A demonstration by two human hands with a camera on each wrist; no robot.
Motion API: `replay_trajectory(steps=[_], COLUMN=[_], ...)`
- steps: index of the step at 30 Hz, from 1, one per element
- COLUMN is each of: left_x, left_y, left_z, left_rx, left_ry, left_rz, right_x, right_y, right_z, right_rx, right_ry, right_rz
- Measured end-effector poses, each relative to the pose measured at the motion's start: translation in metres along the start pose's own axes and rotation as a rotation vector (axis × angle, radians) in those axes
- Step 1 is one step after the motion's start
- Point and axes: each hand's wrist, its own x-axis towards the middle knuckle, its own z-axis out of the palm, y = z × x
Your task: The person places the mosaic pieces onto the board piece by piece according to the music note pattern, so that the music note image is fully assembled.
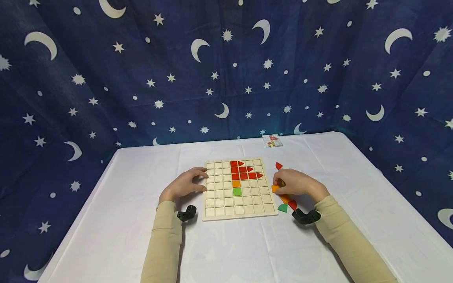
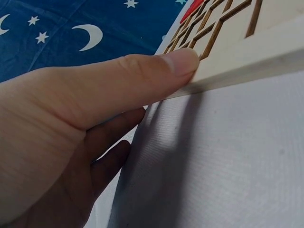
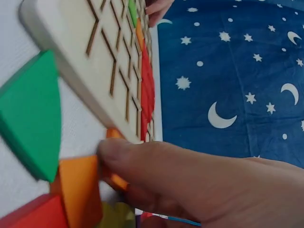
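A wooden grid board [image 1: 221, 201] lies on the table between the hands. Red squares and triangles [image 1: 243, 170], an orange square [image 1: 236, 184] and a green square [image 1: 237, 192] fill some of its cells. At the board's left edge rests my left hand [image 1: 185, 183], its thumb [image 2: 142, 71] touching the rim and its fingers loosely bent. My right hand [image 1: 295, 182] pinches an orange square block [image 1: 275, 188] beside the right edge; the thumb covers part of that block in the right wrist view. Another orange block [image 3: 80, 185] lies just below this hand.
Loose pieces lie right of the board: a green quarter-circle [image 1: 282, 208], a red one [image 1: 292, 204] and another red one [image 1: 278, 165]. A yellowish piece [image 3: 116, 214] is partly hidden under the right hand. A small pattern card [image 1: 272, 141] lies near the table's back edge, before a starry curtain.
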Motion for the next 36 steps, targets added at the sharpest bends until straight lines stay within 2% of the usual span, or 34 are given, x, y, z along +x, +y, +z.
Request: replay_trajectory(steps=[5, 13, 18, 22, 26, 29, 36], left_x=[0.000, -0.001, -0.001, 0.000, 0.001, 0.000, 0.000], left_y=[0.000, -0.001, -0.002, -0.003, -0.002, -0.002, -0.001], left_z=[-0.001, -0.002, 0.000, 0.001, 0.000, 0.000, 0.000], left_rx=[0.005, 0.010, 0.006, 0.005, 0.005, 0.004, 0.003], left_ry=[0.000, -0.001, -0.004, -0.003, -0.009, -0.012, -0.005], left_rz=[0.000, 0.004, 0.005, 0.005, 0.003, 0.005, 0.005], right_x=[0.002, 0.006, 0.005, 0.005, 0.008, 0.013, 0.024], right_y=[0.001, 0.000, -0.001, -0.006, -0.016, -0.032, -0.073], right_z=[0.001, 0.005, 0.004, 0.000, 0.003, 0.009, 0.026], right_rx=[-0.024, -0.056, -0.113, -0.104, -0.070, -0.072, -0.143], right_ry=[0.039, 0.063, 0.110, 0.145, 0.190, 0.213, 0.151], right_rz=[0.020, -0.023, 0.006, 0.018, -0.052, -0.131, -0.288])
